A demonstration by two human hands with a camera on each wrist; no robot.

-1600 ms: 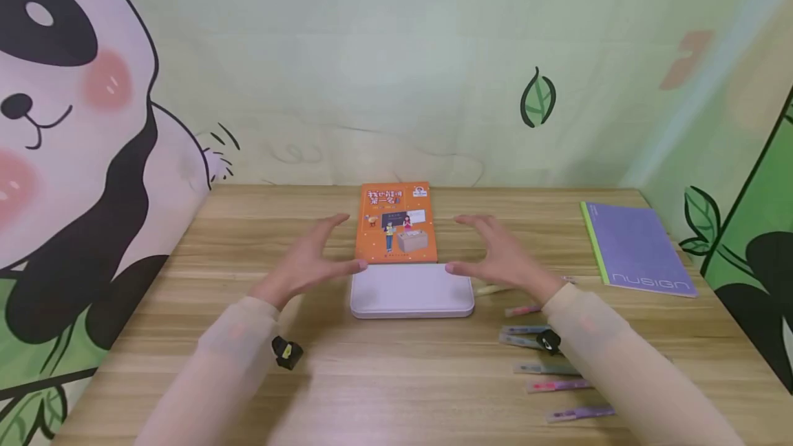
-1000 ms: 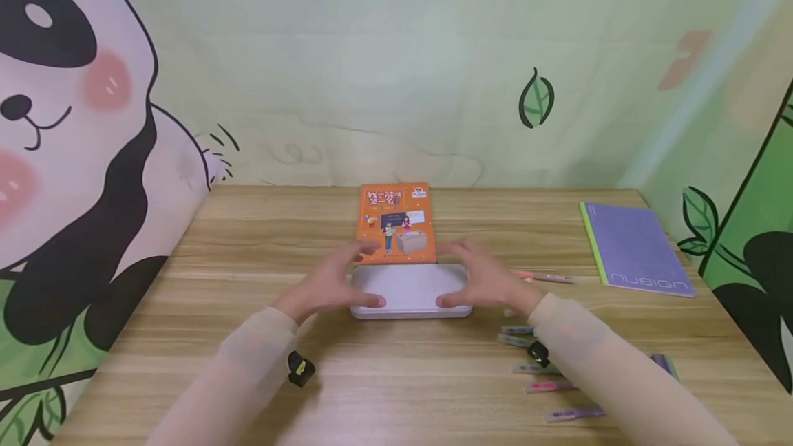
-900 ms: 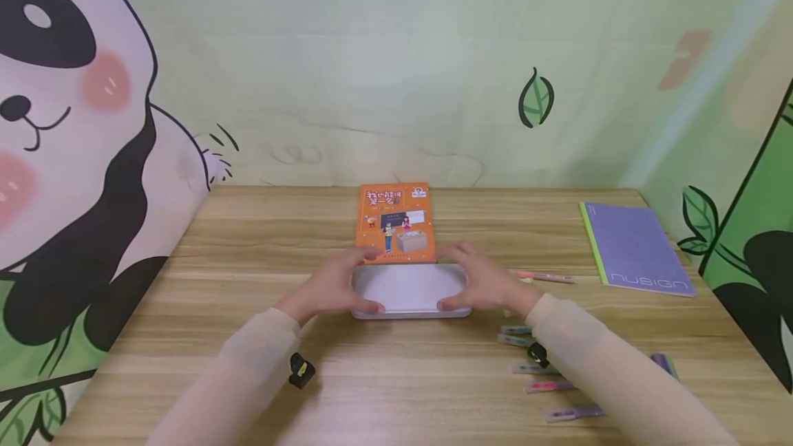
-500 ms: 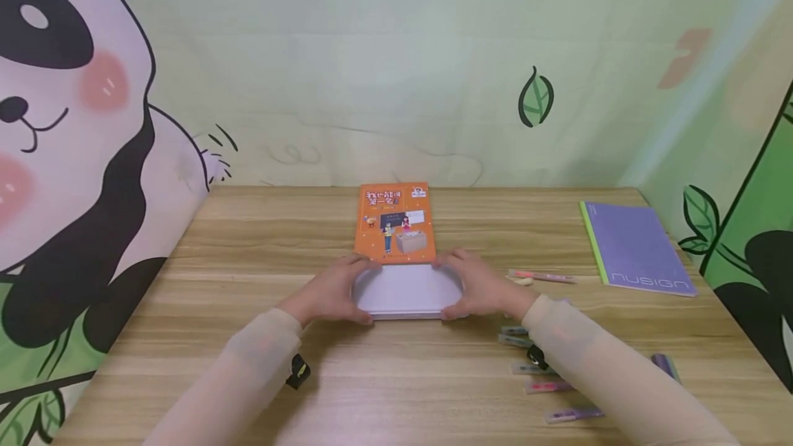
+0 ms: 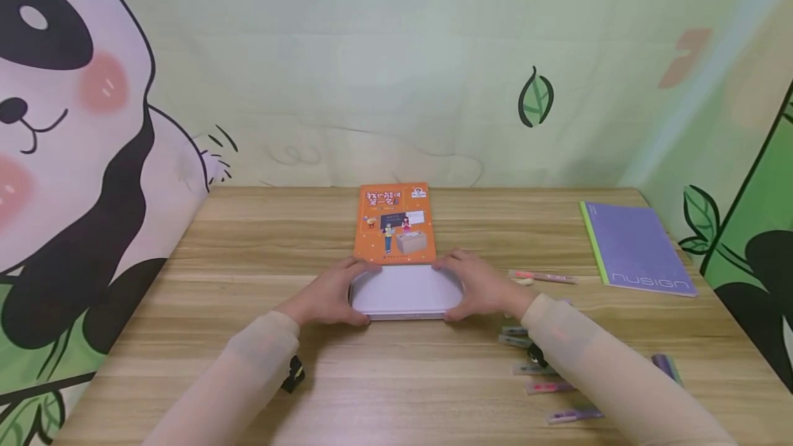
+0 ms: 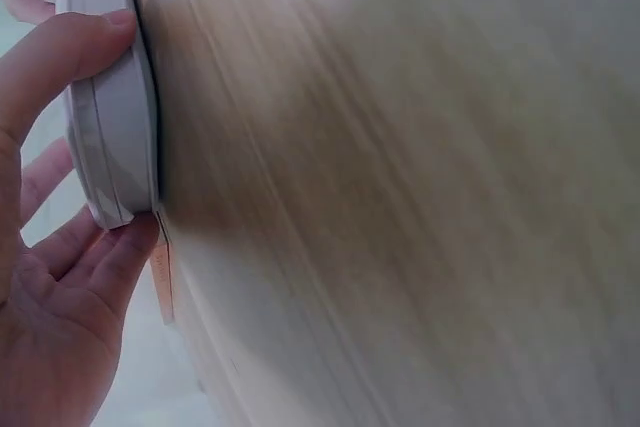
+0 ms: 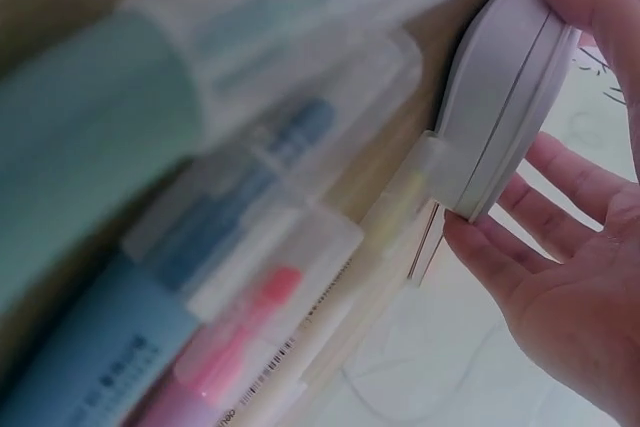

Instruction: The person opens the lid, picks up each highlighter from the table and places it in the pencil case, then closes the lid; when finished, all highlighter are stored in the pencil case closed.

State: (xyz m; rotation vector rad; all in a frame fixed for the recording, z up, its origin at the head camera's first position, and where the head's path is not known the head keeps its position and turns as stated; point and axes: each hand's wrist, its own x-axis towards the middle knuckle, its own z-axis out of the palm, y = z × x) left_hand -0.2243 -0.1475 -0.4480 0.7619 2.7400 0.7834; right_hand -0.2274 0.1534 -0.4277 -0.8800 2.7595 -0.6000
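- Case point(image 5: 407, 291): plain, white with a faint lilac cast.
- Book point(image 5: 396, 226): orange cover, white title characters; printed figures, one in yellow and blue, beside a dark blackboard.
- Notebook point(image 5: 641, 246): violet-blue, lime-green spine strip, pale "NUSIGN" lettering.
- Desk point(image 5: 241, 246): light brown, streaky wood grain in darker bands.
- Clear-capped markers: mint-green marker point(image 7: 90, 147), blue marker point(image 7: 100, 347), pink-and-lilac marker point(image 7: 240, 347).
- Sleeves point(image 5: 241, 370): cream, rather sheer.
- Backdrop point(image 5: 347, 74): pale green; black-outlined green leaves point(image 5: 535, 97); black-and-white panda point(image 5: 80, 146), pink cheeks.
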